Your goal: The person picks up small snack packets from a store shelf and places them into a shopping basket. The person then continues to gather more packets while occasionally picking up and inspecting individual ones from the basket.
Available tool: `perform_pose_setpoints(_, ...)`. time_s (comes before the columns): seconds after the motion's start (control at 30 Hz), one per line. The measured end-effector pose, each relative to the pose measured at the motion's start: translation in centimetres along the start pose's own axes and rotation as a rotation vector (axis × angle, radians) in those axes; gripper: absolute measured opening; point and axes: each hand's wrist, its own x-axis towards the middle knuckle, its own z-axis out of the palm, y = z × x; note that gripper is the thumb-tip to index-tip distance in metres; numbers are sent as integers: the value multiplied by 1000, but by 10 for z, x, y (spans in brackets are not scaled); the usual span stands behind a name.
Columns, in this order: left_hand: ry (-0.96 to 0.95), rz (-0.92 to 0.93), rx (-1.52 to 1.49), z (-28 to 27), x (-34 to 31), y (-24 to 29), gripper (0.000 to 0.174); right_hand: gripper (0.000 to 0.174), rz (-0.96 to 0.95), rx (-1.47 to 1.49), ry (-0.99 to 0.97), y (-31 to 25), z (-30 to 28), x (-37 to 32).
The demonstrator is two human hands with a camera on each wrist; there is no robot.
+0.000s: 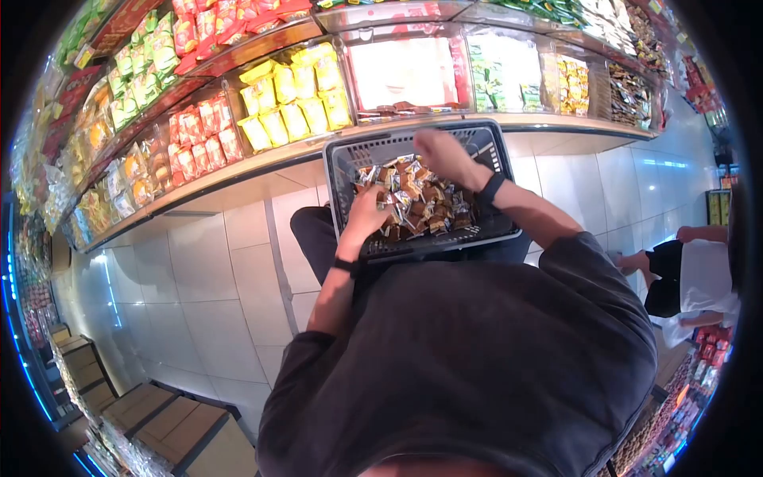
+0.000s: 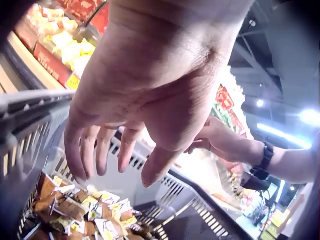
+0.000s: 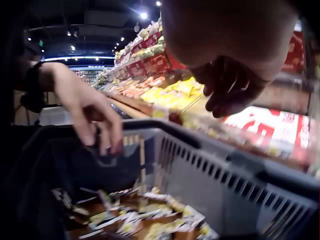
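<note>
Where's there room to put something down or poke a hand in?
The floor tiles look bare between the display shelf and the brown boxes. A hand might slip into the basket at its far left corner, beyond the left hand. It's crowded where wrapped packets heap up below the right hand.

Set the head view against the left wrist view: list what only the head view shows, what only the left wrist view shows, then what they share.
Only head: the band on the left wrist, the brown boxes at the lower left, and the bystander in a white top.

Only left wrist: the ceiling lights.

Both: the basket, the wrapped pieces inside it, the left hand, the right hand with its wristband, and yellow packs on display.
</note>
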Motion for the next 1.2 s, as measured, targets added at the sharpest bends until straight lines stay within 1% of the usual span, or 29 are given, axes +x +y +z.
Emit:
perform_pose_setpoints(0.03, -78, -41, 38, 25, 15, -30, 45, 10, 4, -112, -187, 22, 27, -23)
perform_pose_setpoints(0.07, -67, -25, 118, 41, 23, -40, 51, 16, 17, -116, -324, 38, 48, -46)
perform_pose_setpoints(0.1, -55, -8, 198, 54, 28, -43, 56, 24, 14, -20, -288, 50, 68, -65)
perform_pose_setpoints(0.13, -64, -2, 200, 63, 35, -40, 56, 30, 109, -47, -242, 55, 86, -77)
perform_pose_setpoints(0.17, -137, -75, 304, 69, 42, -35, 62, 37, 198, -74, -196, 60, 102, -83)
perform_pose_setpoints(0.2, -208, -151, 409, 75, 46, -33, 67, 37, 199, -73, -191, 69, 117, -87)
perform_pose_setpoints(0.27, -144, -143, 409, 96, 54, -51, 69, 65, 417, -13, -151, 89, 146, -87)
perform_pose_setpoints(0.3, -83, -136, 399, 101, 60, -56, 71, 73, 489, 24, -120, 108, 167, -91)
perform_pose_setpoints(0.37, -85, -124, 368, 101, 69, -56, 70, 64, 608, -74, -390, 102, 161, -79)
perform_pose_setpoints(0.43, -125, 46, 353, 114, 78, -78, 73, 46, 590, -131, -246, 95, 167, -84)
perform_pose_setpoints(0.47, -175, 52, 354, 116, 83, -79, 70, 22, 430, -132, -94, 131, 203, -97)
perform_pose_setpoints(0.5, -175, 58, 352, 119, 86, -81, 70, 22, 432, -138, -90, 133, 204, -100)
perform_pose_setpoints(0.53, -188, 3, 338, 123, 89, -83, 65, 18, 451, -35, -95, 132, 204, -104)
perform_pose_setpoints(0.57, -200, -48, 323, 125, 93, -82, 60, 15, 468, 64, -97, 133, 201, -105)
perform_pose_setpoints(0.6, -157, -71, 282, 123, 90, -74, 52, 18, 574, 69, -242, 120, 180, -98)
perform_pose_setpoints(0.63, -161, -60, 277, 123, 89, -70, 52, 18, 582, 62, -235, 109, 156, -97)
perform_pose_setpoints(0.7, -154, -73, 404, 124, 90, -67, 50, 20, 779, 314, -220, 98, 126, -104)
perform_pose_setpoints(0.73, -213, -125, 425, 125, 91, -67, 54, 21, 699, 288, -149, 99, 116, -110)
perform_pose_setpoints(0.77, -220, -123, 423, 129, 92, -72, 54, 20, 839, 368, -274, 77, 78, -100)
perform_pose_setpoints(0.83, -275, -192, 525, 139, 100, -82, 59, 17, 888, 670, -164, 79, 54, -109)
perform_pose_setpoints(0.87, -265, -198, 403, 123, 92, -59, 60, 15, 894, 807, -113, 74, 41, -111)
perform_pose_setpoints(0.9, -258, -73, 415, 121, 91, -63, 59, 13, 893, 943, -63, 62, 21, -109)
perform_pose_setpoints(0.93, -227, -35, 262, 120, 92, -68, 54, 11, 799, 1056, -55, 44, -5, -110)
perform_pose_setpoints(0.97, -195, 1, 111, 119, 94, -71, 50, 9, 794, 1098, -30, 36, -17, -108)
perform_pose_setpoints(1.0, -196, 1, 113, 116, 98, -72, 50, 9, 773, 1104, -19, 20, -35, -104)
perform_pose_setpoints(1.07, -82, 150, -300, 106, 101, -67, 41, 9, 751, 1116, -11, -12, -65, -99)
perform_pose_setpoints(1.1, -81, 149, -295, 78, 86, -32, 41, 9, 708, 1155, 9, -26, -76, -96)
perform_pose_setpoints(1.17, -231, -183, -989, 21, 70, 57, 29, 9, 662, 1203, 32, -50, -90, -92)
perform_pose_setpoints(1.2, -236, -157, -1070, 3, 61, 81, 18, 10, 635, 1299, 33, -59, -95, -90)
